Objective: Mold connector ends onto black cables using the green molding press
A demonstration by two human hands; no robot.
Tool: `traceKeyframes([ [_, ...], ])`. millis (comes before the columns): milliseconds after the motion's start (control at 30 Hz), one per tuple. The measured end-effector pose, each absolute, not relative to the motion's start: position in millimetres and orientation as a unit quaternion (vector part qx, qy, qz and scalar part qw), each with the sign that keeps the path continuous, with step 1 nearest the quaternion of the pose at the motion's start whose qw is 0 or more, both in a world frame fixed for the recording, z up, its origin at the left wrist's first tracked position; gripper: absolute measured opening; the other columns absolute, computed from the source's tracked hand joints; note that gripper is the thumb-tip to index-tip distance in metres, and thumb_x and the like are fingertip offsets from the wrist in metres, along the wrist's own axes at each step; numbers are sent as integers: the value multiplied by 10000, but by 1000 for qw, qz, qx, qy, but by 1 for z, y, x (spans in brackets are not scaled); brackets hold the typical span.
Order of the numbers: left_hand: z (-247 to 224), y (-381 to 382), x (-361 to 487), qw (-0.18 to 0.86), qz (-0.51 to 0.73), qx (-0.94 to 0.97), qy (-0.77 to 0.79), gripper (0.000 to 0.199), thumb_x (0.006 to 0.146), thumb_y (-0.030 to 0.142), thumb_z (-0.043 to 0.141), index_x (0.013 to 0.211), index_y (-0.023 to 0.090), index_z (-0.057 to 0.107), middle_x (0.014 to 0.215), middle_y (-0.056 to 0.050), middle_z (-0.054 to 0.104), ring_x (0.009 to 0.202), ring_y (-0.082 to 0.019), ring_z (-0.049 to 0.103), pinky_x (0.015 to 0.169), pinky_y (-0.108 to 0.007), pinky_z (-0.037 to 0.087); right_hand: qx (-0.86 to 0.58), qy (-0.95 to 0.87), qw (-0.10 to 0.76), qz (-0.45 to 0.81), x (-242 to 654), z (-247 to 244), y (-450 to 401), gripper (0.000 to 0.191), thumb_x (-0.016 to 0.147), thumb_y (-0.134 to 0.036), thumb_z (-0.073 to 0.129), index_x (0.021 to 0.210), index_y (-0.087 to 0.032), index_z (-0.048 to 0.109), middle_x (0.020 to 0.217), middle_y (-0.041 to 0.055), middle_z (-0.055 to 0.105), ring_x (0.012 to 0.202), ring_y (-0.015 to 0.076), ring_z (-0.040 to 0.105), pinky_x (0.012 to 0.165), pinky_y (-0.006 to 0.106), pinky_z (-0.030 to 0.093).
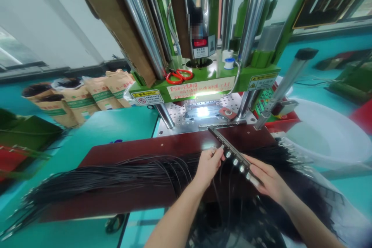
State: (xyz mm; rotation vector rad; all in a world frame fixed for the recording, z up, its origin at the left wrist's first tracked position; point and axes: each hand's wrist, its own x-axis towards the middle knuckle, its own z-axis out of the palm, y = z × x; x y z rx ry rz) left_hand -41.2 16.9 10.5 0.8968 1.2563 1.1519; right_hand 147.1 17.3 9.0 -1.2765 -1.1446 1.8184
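Note:
A long, narrow metal fixture bar (217, 134) slants across the space in front of the press, its far end near the press plate. My right hand (269, 181) is closed around its near end. Several shiny cable connectors (235, 162) sit in a row along the bar, with black cables hanging below. At the bar's left side, my left hand (208, 164) pinches a small metal cable connector (223, 147); the fingers partly cover it. Black cables (101, 178) lie in a thick bundle on the dark red board (124, 148), left of my hands.
Ahead stands a green press (212, 75) with red scissors (178, 76) and a blue-white spool (229, 62) on it. A lit mould (202, 111) rests on its perforated plate. More cable ends (293, 159) and a white tub (328, 131) are at right, paper sacks (77, 102) at left.

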Motion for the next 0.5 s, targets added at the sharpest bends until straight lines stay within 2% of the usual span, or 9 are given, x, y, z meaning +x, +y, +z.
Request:
traceKeyframes([
  [200, 13, 17, -44, 593, 485, 373, 524, 405, 718, 518, 531, 557, 149, 486, 346, 100, 255, 307, -16, 181, 350, -184, 133, -477, -463, 304, 682, 148, 7, 18, 506, 717, -502, 612, 1165, -272, 559, 865, 59, 611, 509, 75, 434, 373, 151, 233],
  [400, 10, 14, -47, 592, 477, 371, 532, 377, 736, 483, 513, 549, 160, 460, 341, 102, 239, 308, -19, 169, 350, -184, 126, -442, -581, 278, 624, 151, 3, 21, 540, 760, -472, 564, 1240, -228, 512, 741, 62, 605, 500, 118, 454, 405, 223, 358],
  [500, 13, 14, -48, 585, 476, 379, 537, 357, 728, 495, 515, 598, 169, 452, 379, 93, 294, 320, -23, 202, 348, -176, 134, -438, -571, 276, 637, 151, 2, 21, 550, 767, -488, 551, 1248, -227, 499, 703, 49, 583, 475, 98, 412, 384, 202, 317],
])
